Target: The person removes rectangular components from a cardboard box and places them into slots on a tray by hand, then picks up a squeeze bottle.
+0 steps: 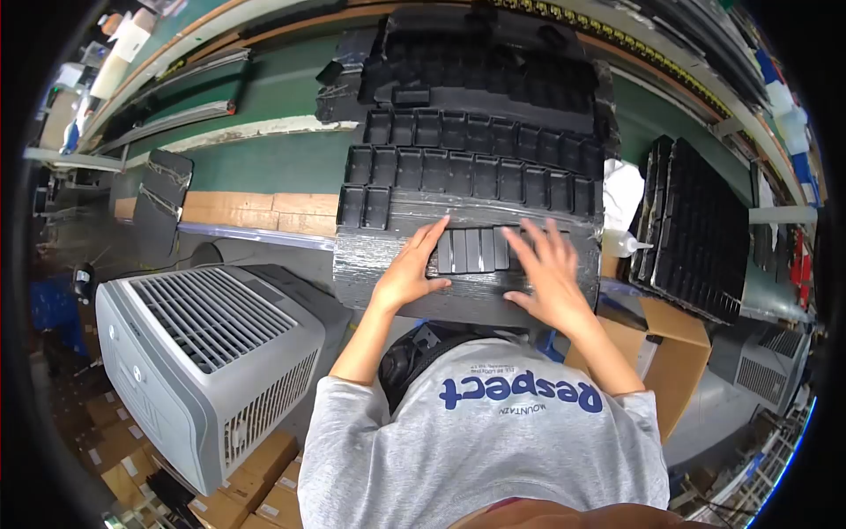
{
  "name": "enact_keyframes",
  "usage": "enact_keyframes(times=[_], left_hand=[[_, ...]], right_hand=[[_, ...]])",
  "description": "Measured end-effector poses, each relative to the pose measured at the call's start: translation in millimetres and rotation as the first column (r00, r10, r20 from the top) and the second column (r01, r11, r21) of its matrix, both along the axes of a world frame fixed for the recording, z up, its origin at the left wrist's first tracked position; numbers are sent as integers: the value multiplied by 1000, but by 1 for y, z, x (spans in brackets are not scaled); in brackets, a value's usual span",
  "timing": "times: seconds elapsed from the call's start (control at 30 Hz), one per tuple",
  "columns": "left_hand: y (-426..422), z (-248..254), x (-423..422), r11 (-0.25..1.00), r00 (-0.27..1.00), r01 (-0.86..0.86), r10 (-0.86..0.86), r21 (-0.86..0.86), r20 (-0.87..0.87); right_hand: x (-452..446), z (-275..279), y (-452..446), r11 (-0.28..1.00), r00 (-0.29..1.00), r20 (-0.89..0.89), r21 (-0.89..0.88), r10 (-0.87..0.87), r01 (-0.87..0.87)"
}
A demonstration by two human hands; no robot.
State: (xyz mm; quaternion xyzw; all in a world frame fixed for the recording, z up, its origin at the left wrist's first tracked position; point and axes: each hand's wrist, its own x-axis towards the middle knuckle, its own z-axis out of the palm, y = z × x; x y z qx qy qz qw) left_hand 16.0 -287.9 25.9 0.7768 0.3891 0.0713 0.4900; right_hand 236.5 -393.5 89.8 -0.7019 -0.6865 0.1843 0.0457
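The open left hand (410, 270) borders a short row of black, rectangular plastic pieces (473, 251), lying crosswise on a black, wrapped surface (397, 298); the spread, blurred right hand (553, 280) is equally near, contact unclear.

The trays (473, 250) between the left hand (410, 271) and right hand (551, 273) are black. Left of the left hand, the machine (167, 388) is grey with dark slat stripes; the bench (256, 164) beyond is green. Nearer than both hands, the shirt (493, 458) is mottled grey with blue lettering (520, 393).
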Motion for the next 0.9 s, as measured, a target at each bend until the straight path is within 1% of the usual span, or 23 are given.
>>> enact_keyframes(times=[0.07, 0.1, 0.17, 0.2, 0.33, 0.37, 0.5, 0.53, 0.6, 0.67, 0.7, 0.83, 0.9], left_hand=[[3, -5, -4, 999, 1000, 6, -5, -47, 24], [5, -6, -3, 998, 998, 1, 3, -68, 56], [9, -8, -2, 994, 992, -19, 32, -104, 123], [10, -9, -3, 994, 992, -24, 37, -107, 124], [13, -9, -8, 999, 965, -38, 43, -23, 260], [16, -7, -10, 999, 964, -40, 45, -24, 261], [38, 11, -25, 987, 952, -128, 96, 93, 289], [42, 11, -28, 987, 953, -125, 92, 98, 288], [50, 10, -31, 956, 989, -37, -6, 292, 146], [58, 8, -34, 884, 997, 72, -76, 462, -11], [60, 7, -36, 883, 997, 76, -81, 464, -10], [67, 2, -45, 852, 982, 158, -81, 499, -173], [68, -2, -47, 845, 983, 141, -56, 515, -177]], right_hand=[[-25, -13, 20, 994, 983, -149, 32, 109, -105], [-37, -22, 29, 994, 983, -149, 25, 106, -103], [-54, -38, 44, 992, 961, -251, 80, 117, -100], [-54, -38, 48, 992, 960, -251, 77, 121, -105], [-53, -40, 60, 995, 921, -378, 29, 96, -92], [-53, -41, 63, 995, 921, -377, 28, 98, -94], [-55, -44, 72, 994, 820, -566, 1, -87, 106], [-58, -45, 75, 994, 819, -568, 5, -87, 109], [-63, -45, 80, 996, 914, -405, 55, -36, 63], [-67, -46, 85, 996, 975, -221, 92, 10, 11], [-68, -48, 85, 996, 976, -220, 93, 5, 16], [-72, -60, 88, 994, 977, -214, 107, 13, 10], [-80, -68, 92, 993, 973, -231, 115, -1, 28]])
